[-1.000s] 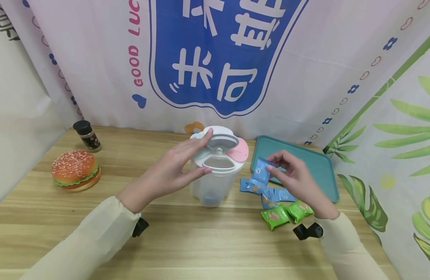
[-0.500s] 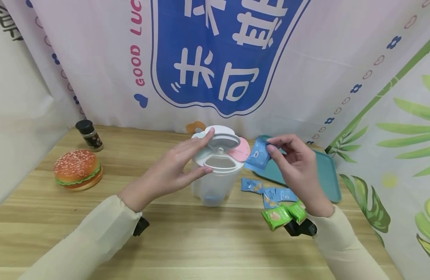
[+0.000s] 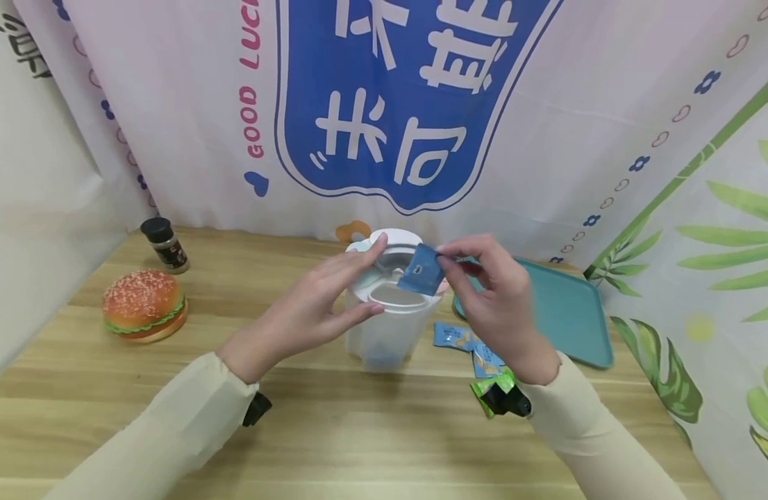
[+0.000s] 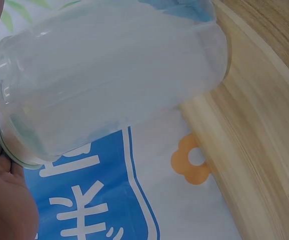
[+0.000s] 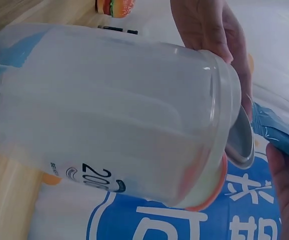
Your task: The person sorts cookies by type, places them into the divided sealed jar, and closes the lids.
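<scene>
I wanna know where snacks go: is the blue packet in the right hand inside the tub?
No, the right hand's fingers hold that blue packet outside the tub.

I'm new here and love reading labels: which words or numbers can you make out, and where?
"GOOD LUC", then cut off: white cloth.
"未来可期", partly cut off: blue panel.
"200", rest unclear: container.
Too small or blurred: the container's small print, blue packets, green packet, jar.
Cut off, unreadable: black writing, left backdrop.
</scene>
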The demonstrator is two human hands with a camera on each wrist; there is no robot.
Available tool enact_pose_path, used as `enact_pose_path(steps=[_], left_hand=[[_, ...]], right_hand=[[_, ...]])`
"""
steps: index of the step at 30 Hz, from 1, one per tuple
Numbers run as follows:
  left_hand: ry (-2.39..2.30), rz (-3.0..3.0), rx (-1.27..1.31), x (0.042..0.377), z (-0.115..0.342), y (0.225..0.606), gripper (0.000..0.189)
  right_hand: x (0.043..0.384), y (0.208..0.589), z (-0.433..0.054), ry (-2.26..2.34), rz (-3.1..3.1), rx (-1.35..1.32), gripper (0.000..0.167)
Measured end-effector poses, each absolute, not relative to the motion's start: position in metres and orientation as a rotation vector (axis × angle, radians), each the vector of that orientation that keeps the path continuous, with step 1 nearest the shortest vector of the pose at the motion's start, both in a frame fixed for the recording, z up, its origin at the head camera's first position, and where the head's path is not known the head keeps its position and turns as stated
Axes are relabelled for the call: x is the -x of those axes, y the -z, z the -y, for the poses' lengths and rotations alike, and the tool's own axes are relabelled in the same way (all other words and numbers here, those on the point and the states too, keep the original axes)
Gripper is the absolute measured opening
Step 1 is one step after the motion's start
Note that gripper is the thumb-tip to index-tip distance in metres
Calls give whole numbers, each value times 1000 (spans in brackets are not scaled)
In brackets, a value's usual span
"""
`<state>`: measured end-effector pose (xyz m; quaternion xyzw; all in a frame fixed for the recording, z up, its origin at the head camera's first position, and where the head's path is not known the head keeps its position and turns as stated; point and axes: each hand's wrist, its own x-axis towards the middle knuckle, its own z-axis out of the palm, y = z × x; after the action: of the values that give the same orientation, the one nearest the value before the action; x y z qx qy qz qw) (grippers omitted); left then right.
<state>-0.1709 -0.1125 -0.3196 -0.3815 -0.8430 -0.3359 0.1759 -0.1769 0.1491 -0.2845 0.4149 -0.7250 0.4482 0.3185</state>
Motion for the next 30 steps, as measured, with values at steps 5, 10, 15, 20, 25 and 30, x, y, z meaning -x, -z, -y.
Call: enact_pose_path(steps=[5,10,15,20,25,30], left_hand=[[965,2375,1080,170,113,321,88],[957,2374,1085,170,113,320,88],[953,2370,1086,171,113,321,88],[960,2359,1091,171,112,322,87],[958,2377,1080,171,112,323,88],[955,2379,1079,171,111,323,88]], right_hand=[[179,288,-142,-1105,1961,-1121,19],[182,292,-140,-1018,2003,-1142,18],[181,296,-140,-951,2042,-1197,21],[179,298,-144,-949,2124,-1310,22],[177,297,-147,-979,2182,-1390,22],[177,297,-149,-964,2169,-1459,24]])
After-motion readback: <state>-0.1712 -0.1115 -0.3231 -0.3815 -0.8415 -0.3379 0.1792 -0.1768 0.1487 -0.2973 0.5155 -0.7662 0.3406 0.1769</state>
